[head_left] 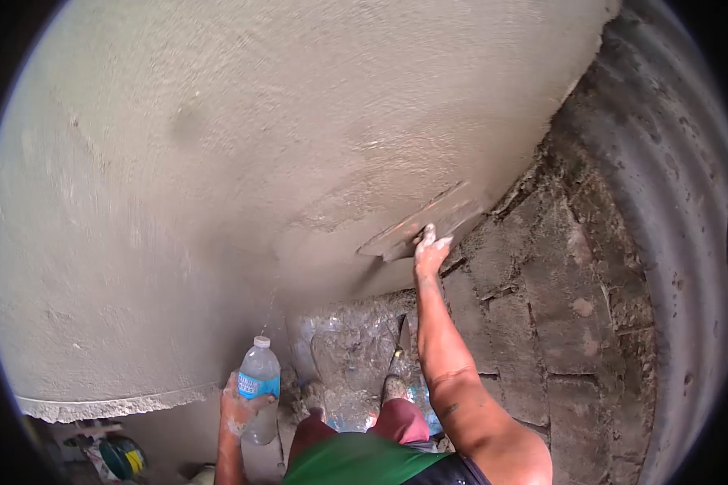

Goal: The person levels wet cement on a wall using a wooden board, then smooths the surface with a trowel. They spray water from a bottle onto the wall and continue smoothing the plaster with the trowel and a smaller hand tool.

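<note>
My left hand (236,411), smeared with plaster, is wrapped round a clear plastic bottle (260,364) with a blue label and a whitish cap. A thin spray of drops rises from the cap toward the wall. My right hand (433,249) grips a plastering float (412,228), its long flat blade lying against the wet grey plaster (243,186) near the wall's right edge. Swirling trowel marks cover the plaster, and a rougher patch shows just above and left of the float.
Bare block masonry (558,323) borders the plaster on the right, beside a corrugated sheet (671,202). Beneath my legs is a plaster-spattered platform (344,356). A dark green round object (120,457) lies at lower left, below the plaster's ragged bottom edge (129,406).
</note>
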Motion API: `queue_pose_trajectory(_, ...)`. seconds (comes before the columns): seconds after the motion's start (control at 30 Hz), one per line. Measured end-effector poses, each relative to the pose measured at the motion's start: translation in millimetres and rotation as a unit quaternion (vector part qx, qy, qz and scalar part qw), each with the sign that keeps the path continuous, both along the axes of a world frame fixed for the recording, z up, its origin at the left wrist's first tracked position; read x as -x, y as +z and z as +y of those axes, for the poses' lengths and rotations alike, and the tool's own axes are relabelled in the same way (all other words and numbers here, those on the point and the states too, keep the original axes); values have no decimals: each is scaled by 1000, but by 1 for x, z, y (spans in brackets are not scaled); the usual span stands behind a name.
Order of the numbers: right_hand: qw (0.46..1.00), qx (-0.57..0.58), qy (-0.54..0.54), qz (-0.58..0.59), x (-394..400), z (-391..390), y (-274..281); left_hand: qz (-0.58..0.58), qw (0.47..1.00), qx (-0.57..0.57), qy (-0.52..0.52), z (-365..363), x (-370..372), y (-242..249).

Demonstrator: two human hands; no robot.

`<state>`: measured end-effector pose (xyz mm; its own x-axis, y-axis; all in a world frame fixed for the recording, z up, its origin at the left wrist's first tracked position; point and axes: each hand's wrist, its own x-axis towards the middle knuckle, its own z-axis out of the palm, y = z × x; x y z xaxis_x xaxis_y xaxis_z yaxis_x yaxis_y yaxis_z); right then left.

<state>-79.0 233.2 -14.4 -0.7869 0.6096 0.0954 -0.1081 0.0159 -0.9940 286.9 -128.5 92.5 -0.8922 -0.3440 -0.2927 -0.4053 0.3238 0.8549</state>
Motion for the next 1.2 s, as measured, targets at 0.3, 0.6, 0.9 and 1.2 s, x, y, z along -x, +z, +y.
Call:
queue_pose_trajectory(0.3,972,-204,90,73,-44,-63,205,78,994,-73,-8,8,28,24)
queue_pose_trajectory(0.6,945,-322,-13,53,-10,32,61,153,978,-143,15,39,58,45)
queue_pose_trajectory(0.9,916,-367,135,86,-24,-34,309,137,986,-95,-2,52,47,54)
queue_pose_trajectory(1.2,917,-397,-3,37,-13,40,85,98,985,-132,49,47,34,29)
